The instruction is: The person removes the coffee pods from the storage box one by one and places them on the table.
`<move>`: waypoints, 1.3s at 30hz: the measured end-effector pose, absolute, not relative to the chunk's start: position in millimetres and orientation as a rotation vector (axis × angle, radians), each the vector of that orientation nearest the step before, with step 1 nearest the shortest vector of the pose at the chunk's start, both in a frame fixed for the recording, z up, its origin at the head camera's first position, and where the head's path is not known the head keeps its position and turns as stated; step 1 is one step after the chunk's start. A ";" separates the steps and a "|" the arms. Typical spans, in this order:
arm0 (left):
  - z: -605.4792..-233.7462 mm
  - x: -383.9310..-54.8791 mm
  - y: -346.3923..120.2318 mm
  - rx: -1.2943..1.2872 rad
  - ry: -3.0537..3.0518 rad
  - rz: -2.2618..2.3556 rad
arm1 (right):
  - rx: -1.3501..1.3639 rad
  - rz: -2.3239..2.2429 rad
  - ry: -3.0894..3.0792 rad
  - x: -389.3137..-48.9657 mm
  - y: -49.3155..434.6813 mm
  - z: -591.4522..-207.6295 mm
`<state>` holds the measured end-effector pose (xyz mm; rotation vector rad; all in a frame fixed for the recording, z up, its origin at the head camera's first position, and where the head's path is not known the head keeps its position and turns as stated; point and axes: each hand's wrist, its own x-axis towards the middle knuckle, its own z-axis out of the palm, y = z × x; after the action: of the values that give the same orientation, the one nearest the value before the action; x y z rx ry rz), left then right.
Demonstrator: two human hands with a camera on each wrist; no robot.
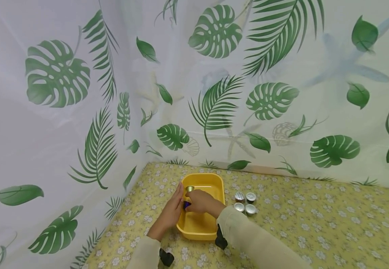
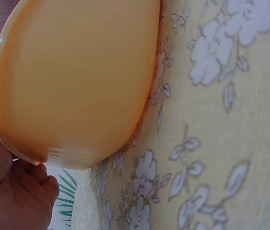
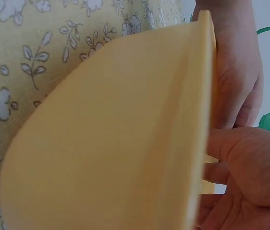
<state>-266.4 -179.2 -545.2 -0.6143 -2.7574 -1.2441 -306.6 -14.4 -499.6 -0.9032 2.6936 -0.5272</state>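
A yellow plastic basin [image 1: 201,236] sits on the floral cloth. My left hand [image 1: 172,210] holds its left rim; in the left wrist view that hand [image 2: 17,191] has curled fingers beside the rim. My right hand [image 1: 201,201] reaches inside the basin, with a dark blue coffee capsule [image 1: 186,204] between its thumb and fingers. Just beyond those fingers, against the left inner wall, is a gold coffee capsule [image 1: 190,188]. In the right wrist view the basin wall [image 3: 101,129] partly hides the right fingers [image 3: 216,172], and neither capsule shows.
Several silver-lidded capsules [image 1: 245,203] stand grouped on the yellow floral tablecloth [image 1: 302,220], right of the basin. Behind and to the left hang white curtains [image 1: 194,157] with green leaf prints, meeting the cloth's back edge.
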 end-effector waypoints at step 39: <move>-543.3 -265.4 -179.4 -0.604 -2.751 -1.274 | -1.121 -0.570 2.767 -300.7 -25.1 -511.5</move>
<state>-265.4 -179.4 -543.3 -0.6039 -2.7513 -1.2743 -300.7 -25.1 -511.5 -1.1207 2.7668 -0.5702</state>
